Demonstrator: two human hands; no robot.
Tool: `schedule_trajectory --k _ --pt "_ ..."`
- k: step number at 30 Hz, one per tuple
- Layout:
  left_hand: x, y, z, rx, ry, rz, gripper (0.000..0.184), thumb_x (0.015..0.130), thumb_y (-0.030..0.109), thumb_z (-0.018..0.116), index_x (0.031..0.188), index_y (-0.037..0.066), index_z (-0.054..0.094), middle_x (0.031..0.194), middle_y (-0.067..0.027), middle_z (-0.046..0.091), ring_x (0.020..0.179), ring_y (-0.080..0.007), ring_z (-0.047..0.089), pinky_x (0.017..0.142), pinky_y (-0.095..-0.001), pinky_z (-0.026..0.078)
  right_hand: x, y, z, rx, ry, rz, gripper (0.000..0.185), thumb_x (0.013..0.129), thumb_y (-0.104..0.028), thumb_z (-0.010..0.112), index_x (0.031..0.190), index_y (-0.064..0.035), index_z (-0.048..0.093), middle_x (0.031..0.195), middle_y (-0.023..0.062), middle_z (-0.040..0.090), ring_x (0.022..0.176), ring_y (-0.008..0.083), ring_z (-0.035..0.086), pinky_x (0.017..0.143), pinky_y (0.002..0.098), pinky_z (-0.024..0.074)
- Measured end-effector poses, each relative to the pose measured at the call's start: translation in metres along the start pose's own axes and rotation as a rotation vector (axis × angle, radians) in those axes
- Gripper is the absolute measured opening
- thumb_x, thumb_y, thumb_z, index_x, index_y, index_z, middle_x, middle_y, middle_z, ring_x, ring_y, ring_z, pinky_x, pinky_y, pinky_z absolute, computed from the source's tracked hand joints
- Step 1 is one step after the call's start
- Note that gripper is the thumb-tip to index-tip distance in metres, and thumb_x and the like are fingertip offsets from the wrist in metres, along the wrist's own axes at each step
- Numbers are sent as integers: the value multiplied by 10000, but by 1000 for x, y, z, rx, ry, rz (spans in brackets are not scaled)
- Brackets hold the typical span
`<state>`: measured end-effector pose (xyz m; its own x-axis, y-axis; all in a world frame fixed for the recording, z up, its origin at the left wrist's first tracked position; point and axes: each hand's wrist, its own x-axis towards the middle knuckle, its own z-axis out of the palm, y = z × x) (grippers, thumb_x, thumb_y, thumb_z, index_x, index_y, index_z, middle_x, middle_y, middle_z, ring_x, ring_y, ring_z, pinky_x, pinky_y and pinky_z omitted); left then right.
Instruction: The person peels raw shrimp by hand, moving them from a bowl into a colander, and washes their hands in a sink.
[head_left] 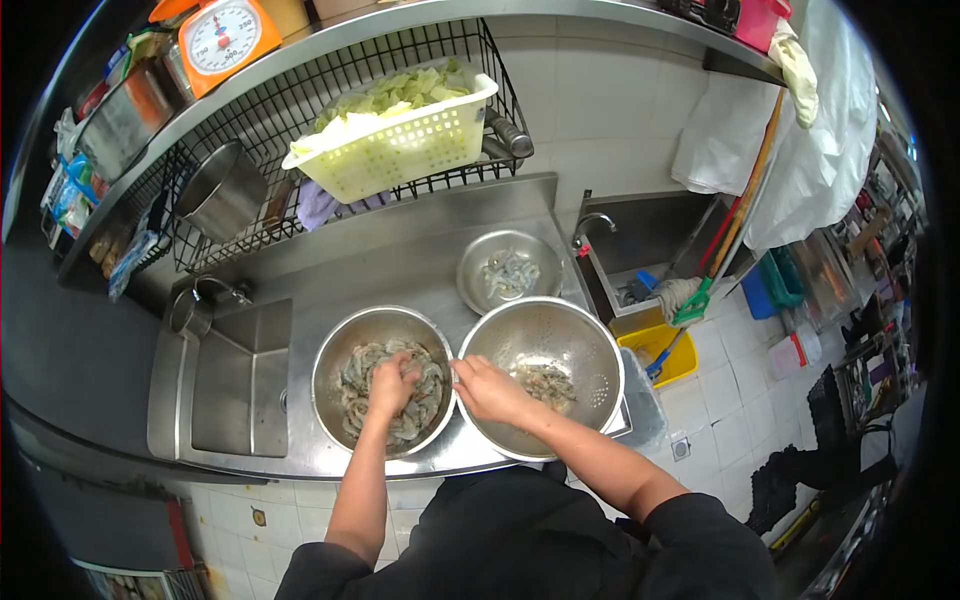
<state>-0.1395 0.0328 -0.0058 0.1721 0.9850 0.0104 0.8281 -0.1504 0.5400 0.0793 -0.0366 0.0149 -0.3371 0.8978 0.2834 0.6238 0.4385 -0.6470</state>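
Grey raw shrimp (423, 408) fill much of the left steel bowl (327, 360). My left hand (393, 384) reaches into that bowl, its fingers bent down among the shrimp; the fingertips are hidden. Over the left rim of the perforated steel colander (597, 350) is my right hand (487, 388), closed, with its fingers together near where the two vessels meet; what it holds, if anything, is too small to tell. A small heap of shrimp or shells (547, 387) lies in the colander. Behind it stands a smaller steel bowl (475, 262) with peeled-looking shrimp (510, 274).
At the left is a sink (235, 400) with a tap (225, 287). A wire rack above holds a leafy-vegetable basket (410, 150) and a steel pot (222, 190). To the right are another sink (650, 235), a yellow bucket (680, 358) and long-handled tools.
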Motion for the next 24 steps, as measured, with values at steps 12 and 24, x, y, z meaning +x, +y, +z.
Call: schedule_trajectory --k 12,24 --pt "-20 127 25 -479 106 295 112 971 101 455 987 8 515 809 -197 615 740 -378 629 695 -427 493 -8 6 -18 -348 137 77 139 871 -118 508 897 15 535 847 200 605 827 336 617 765 430 491" --pt "10 123 49 -1196 -761 -368 106 1000 182 445 1056 102 486 783 -19 536 647 -128 493 559 -317 425 -47 22 -42 -18 152 205 231 909 -217 516 863 7 541 880 230 615 816 414 595 740 501 468"
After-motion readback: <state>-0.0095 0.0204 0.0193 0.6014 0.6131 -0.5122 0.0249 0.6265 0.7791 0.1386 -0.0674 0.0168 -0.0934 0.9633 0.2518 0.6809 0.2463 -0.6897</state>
